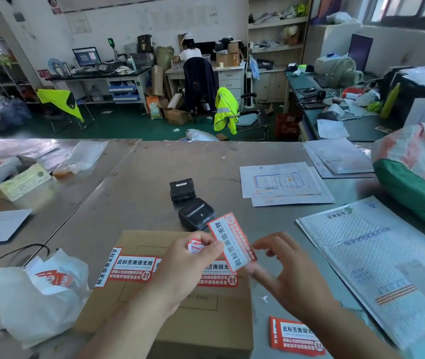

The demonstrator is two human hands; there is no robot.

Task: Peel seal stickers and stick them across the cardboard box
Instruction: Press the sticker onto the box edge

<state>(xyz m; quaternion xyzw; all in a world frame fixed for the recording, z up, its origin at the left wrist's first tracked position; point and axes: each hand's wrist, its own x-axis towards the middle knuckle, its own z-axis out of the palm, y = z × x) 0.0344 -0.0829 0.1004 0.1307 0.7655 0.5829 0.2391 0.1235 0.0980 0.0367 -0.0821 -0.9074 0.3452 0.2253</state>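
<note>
Pinching a seal sticker [232, 242] between thumb and fingers, my left hand [188, 263] holds it tilted above the cardboard box [206, 320], with a crumpled red-and-white scrap [195, 246] in the same grip. My right hand [291, 275] nips the sticker's lower corner with thumb and forefinger, the other fingers loosely curled. Its white band reads 此标签撕毁无效. Three stuck stickers [133, 268] with the same line lie across the box top, two showing a circled 封. The box sits on the steel worktop [133, 182]. A sticker stack [296, 335] lies just right of it, two black label printers [195, 213] stand beyond, and a white plastic bag [37, 301] lies at its left.
</note>
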